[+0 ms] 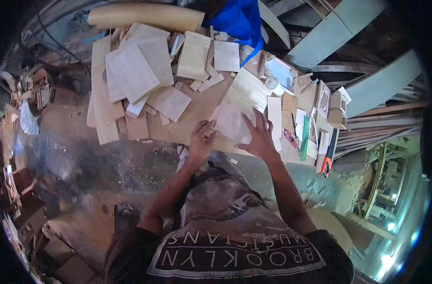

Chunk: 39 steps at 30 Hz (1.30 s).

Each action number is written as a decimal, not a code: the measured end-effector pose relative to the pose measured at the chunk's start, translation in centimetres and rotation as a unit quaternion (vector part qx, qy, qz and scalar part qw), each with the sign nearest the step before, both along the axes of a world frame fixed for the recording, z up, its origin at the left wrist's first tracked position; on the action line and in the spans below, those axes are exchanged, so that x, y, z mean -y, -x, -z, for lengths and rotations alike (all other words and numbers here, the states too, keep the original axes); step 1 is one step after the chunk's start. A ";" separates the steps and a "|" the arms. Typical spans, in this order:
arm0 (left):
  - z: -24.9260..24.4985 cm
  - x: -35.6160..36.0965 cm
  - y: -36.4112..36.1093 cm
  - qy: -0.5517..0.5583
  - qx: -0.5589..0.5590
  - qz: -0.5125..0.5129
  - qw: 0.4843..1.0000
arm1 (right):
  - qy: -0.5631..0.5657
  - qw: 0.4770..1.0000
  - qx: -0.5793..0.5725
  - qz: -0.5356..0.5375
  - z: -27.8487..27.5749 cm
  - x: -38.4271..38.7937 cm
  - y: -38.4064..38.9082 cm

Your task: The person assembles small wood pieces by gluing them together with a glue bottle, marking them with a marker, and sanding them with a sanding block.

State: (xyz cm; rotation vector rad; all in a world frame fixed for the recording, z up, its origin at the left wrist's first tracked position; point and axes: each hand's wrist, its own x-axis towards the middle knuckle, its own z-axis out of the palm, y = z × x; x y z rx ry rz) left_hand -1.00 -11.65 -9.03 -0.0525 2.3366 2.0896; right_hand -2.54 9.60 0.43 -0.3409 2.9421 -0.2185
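A pale, thin sheet (229, 124), which looks like paper, lies at the front of the workbench over the near end of a light wooden board (249, 89). At the sheet's left edge is my left hand (202, 141), its fingers curled in. Whether anything sits between those fingers is too small to make out. My right hand (260, 137) rests on the sheet's right side with thumb and fingers spread, holding nothing. Just right of it stand a narrow white strip (274, 116) and a brown piece (289, 122).
Stacked thin wooden boards (133, 71) cover the bench's left half. A green ruler (304, 138), a red-handled tool (290, 139) and an orange-handled saw (326, 165) lie to the right. A rolled sheet (145, 17) and blue cloth (235, 21) are at the back.
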 end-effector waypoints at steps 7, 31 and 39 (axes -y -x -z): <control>1.4 -0.6 -0.2 -0.054 0.020 -0.029 0.998 | 0.002 0.999 0.034 0.001 1.7 -0.4 0.8; 4.0 0.8 0.9 -0.052 -0.005 0.021 0.998 | 0.014 0.999 0.015 -0.028 1.4 0.0 1.2; 1.1 0.1 1.3 -0.034 0.012 0.009 0.999 | -0.025 0.999 0.035 -0.028 1.6 0.0 1.0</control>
